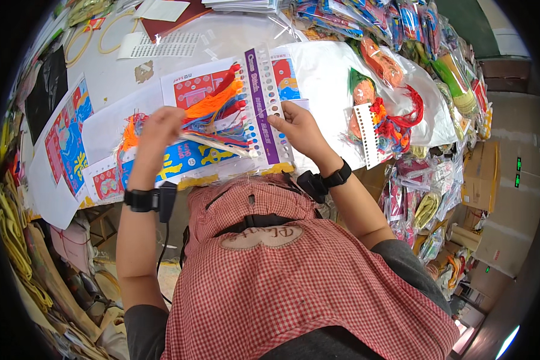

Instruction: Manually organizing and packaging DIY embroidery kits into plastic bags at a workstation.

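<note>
While R hand [303, 127] pinches card [259, 99]; L hand [161, 131] apart, grip on threads [217, 101] unclear; clr bag [468, 105] holds green bundle [453, 73].

At 12 o'clock, large pale lettering runs down the purple band of the punched thread-organiser card [260, 107]. Toward 10 o'clock, the blue-and-yellow printed pattern sheet [175, 161] carries pink capitals and a circled number; at 6 o'clock, dark script marks the oval patch [261, 237] on the red gingham apron [276, 282].
</note>
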`<state>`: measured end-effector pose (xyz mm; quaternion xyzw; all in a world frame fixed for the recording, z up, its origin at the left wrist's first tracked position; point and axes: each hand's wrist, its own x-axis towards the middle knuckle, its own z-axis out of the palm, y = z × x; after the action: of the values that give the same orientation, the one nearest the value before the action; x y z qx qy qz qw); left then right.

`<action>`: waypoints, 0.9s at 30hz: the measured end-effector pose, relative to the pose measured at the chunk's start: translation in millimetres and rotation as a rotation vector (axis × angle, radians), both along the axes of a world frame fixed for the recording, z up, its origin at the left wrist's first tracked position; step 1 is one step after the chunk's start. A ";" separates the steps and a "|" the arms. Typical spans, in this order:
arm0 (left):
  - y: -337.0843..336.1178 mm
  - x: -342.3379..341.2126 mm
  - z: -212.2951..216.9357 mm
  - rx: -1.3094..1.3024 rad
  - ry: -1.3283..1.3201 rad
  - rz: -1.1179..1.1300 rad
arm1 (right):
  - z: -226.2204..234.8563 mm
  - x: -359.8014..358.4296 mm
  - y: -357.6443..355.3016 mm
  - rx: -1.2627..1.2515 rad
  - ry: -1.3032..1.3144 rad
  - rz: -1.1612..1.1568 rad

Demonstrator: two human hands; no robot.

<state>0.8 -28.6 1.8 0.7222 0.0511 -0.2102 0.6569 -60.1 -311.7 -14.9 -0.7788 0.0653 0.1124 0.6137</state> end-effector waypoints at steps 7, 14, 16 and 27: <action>-86.8 -31.0 9.5 0.318 -0.630 -0.240 | 17.3 -3.2 27.4 -0.169 -0.178 0.125; -67.8 -18.1 1.9 -0.438 -0.210 -0.136 | 24.3 0.2 8.5 -0.184 -0.261 0.111; -22.5 -5.0 -1.3 -0.574 -0.024 -0.073 | 34.4 3.3 -8.5 -0.401 -0.204 0.096; 240.2 -17.2 -39.4 -0.559 -0.078 0.776 | 41.4 -3.1 -103.3 -0.594 -0.284 -0.232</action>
<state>-16.4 211.6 -37.6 0.4529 0.2338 0.0724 0.8573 -63.2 -415.0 26.5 -0.9186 0.0974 -0.0915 0.3719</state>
